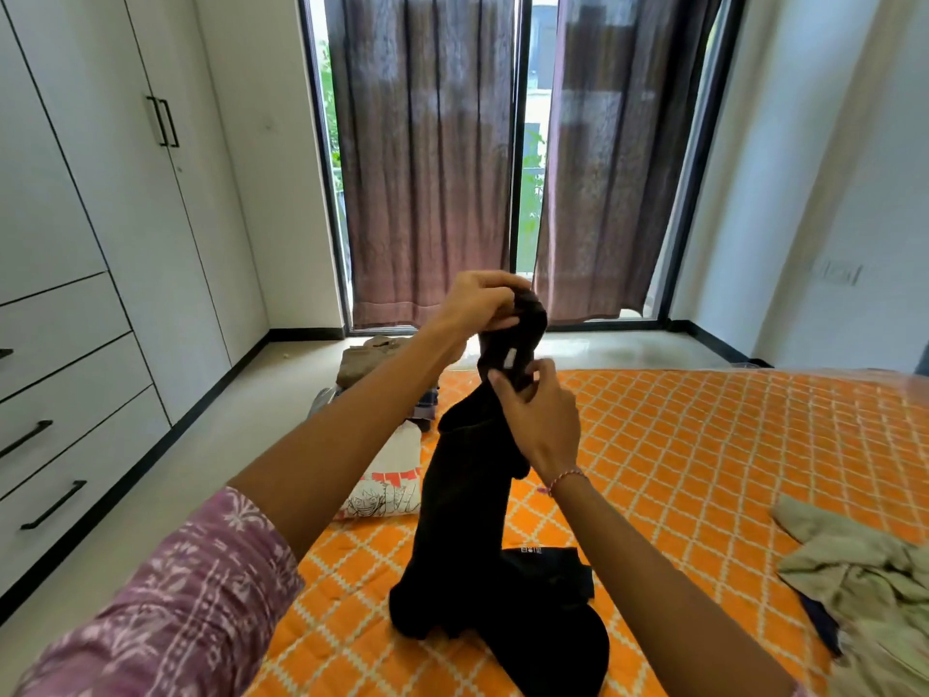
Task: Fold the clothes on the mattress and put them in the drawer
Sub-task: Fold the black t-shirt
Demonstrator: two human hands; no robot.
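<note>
Black garment [462,520]: hung above the orange mattress [704,445], lower end pooled on it at 6 o'clock.
Left hand [477,299]: fingers clenched on the garment's top end — at 12 o'clock.
Right hand [540,420]: pinched the cloth just below.
Olive clothes [864,570]: heaped at 4 o'clock.
Drawers [65,420]: at 9 o'clock — closed.
</note>
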